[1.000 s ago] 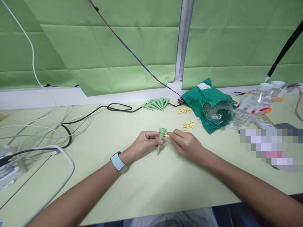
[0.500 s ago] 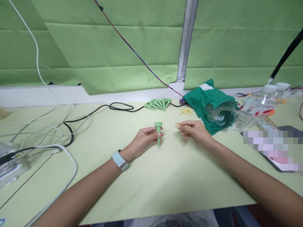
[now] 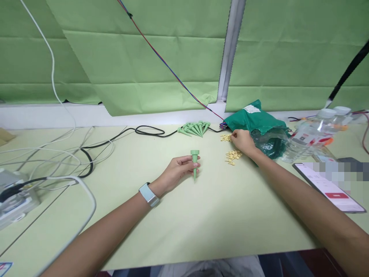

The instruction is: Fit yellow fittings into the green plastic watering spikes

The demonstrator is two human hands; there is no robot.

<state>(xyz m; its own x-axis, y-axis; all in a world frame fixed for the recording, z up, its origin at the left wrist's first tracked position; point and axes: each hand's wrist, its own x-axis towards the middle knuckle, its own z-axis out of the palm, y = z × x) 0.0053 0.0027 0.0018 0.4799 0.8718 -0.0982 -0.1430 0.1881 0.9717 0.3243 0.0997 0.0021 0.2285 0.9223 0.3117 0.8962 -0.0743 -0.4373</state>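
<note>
My left hand pinches a green plastic watering spike upright, wide cap on top and point down, just above the table. My right hand reaches to the far heap of small yellow plastic pieces. Its thumb and fingertips are pinched together at the heap's right edge; whatever is between them is too small to make out. A second, nearer heap of yellow pieces lies just below that hand. Several more green spikes lie fanned out at the back of the table.
A torn green plastic bag lies behind my right hand. Clear water bottles and a phone are on the right. White and black cables spread across the left, near a power strip.
My right hand has moved away from the spike, back to the far yellow heap. The yellow piece it held no longer shows, and the nearer heap is uncovered. My left hand stays nearly still.
</note>
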